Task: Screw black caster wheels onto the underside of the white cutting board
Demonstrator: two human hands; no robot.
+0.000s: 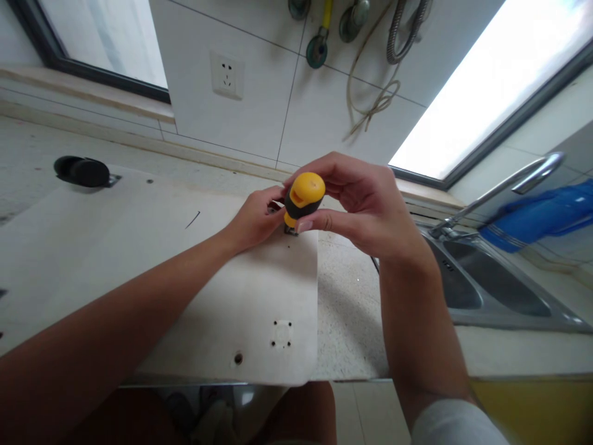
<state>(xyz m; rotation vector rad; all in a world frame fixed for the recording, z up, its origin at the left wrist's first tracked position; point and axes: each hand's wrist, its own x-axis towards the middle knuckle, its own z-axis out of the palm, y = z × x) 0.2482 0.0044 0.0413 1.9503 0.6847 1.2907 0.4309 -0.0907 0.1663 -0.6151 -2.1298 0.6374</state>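
Note:
My right hand [359, 204] is closed around the yellow-and-black handle of a screwdriver [306, 193], seen almost end-on and pointing down at the board. Beneath it, a small metal plate [290, 231] lies on the pale board [222, 290] near its far right corner. Right beside that plate, my left hand [257, 219] has its fingers curled round a dark part that is mostly hidden. A black caster [83, 171] stands on the board at the far left. Several small screw holes [281, 334] form a square near the board's front right corner.
The board lies on a speckled countertop [347, 296]. To the right are a steel sink [491, 278], its faucet [504, 188] and a blue bag-like item [542, 213]. A socket [227, 75], valves and a tied cord [380, 102] are on the tiled wall behind.

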